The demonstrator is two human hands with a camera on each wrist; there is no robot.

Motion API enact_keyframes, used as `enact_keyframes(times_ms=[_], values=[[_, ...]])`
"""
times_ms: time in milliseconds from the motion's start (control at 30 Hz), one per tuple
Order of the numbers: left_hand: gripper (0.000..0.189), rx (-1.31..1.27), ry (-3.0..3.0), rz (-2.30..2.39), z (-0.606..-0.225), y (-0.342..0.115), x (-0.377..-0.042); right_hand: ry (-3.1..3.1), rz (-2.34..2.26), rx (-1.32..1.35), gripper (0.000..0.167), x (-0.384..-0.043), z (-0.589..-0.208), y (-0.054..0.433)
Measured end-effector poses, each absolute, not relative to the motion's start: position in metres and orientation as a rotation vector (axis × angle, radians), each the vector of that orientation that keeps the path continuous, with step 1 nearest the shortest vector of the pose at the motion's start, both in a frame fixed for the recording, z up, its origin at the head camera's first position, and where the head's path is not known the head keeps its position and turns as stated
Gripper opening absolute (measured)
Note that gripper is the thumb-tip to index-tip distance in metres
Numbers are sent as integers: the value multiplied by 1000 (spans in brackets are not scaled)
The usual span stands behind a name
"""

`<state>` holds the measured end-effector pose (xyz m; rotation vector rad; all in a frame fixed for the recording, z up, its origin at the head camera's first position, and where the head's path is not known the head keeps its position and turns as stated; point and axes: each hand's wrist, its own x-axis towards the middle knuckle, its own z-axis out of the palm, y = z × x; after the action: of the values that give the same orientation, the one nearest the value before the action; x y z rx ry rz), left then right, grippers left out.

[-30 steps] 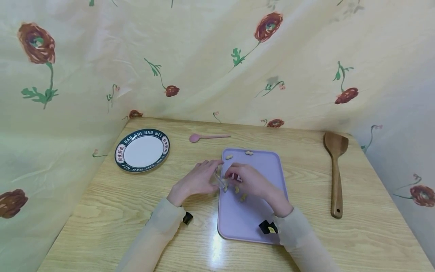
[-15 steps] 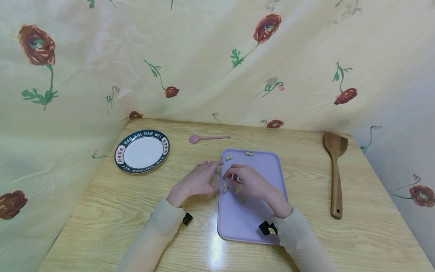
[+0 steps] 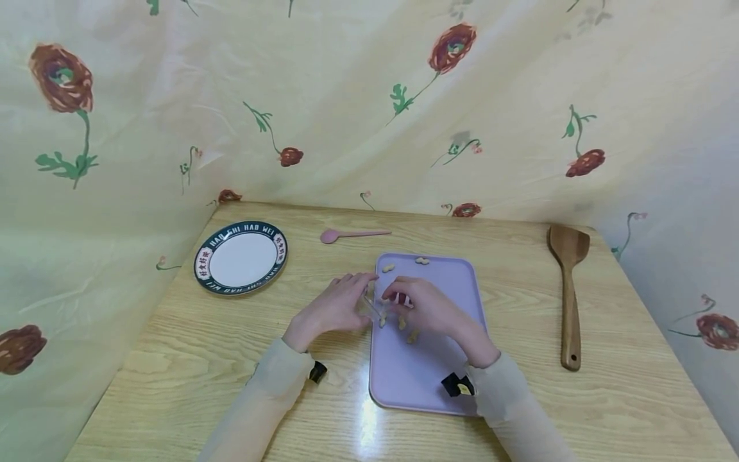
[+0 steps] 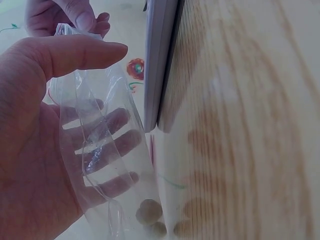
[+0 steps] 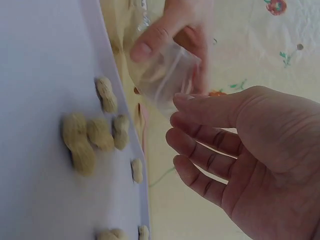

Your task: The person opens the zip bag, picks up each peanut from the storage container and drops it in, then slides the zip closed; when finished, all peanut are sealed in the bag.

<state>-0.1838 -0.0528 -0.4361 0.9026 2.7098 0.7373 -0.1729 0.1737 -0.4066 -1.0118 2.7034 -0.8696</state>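
My left hand [image 3: 335, 308] holds a clear plastic zip bag [image 5: 162, 75] at the left edge of a lilac tray [image 3: 412, 378], its thumb in front and its fingers behind the film. Low in the bag, in the left wrist view, sit a few roundish peanuts [image 4: 149, 212]. My right hand [image 3: 424, 308] pinches the bag's mouth edge between thumb and index finger; its other fingers are loosely bent. Several unshelled peanuts [image 5: 78, 145] lie on the tray under and beside the right hand, two of them near the far rim.
A white plate with a dark lettered rim [image 3: 242, 258] stands at the left of the wooden table [image 3: 323, 423]. Behind the tray lies a pink spoon [image 3: 355, 235]. A wooden spatula [image 3: 569, 295] lies at the right. Flowered cloth [image 3: 346, 96] hangs around the table.
Both hands stay at the bag with almost no movement; the right hand's fingers shift only slightly at its mouth. The peanuts on the tray stay where they were.
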Motion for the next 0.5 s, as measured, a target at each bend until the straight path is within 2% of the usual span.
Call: enact_keyframes(times_ms=[500], values=[[85,877,2691,761,-435,-54,-184,2804,-977,-952,20,-195,-404,226]])
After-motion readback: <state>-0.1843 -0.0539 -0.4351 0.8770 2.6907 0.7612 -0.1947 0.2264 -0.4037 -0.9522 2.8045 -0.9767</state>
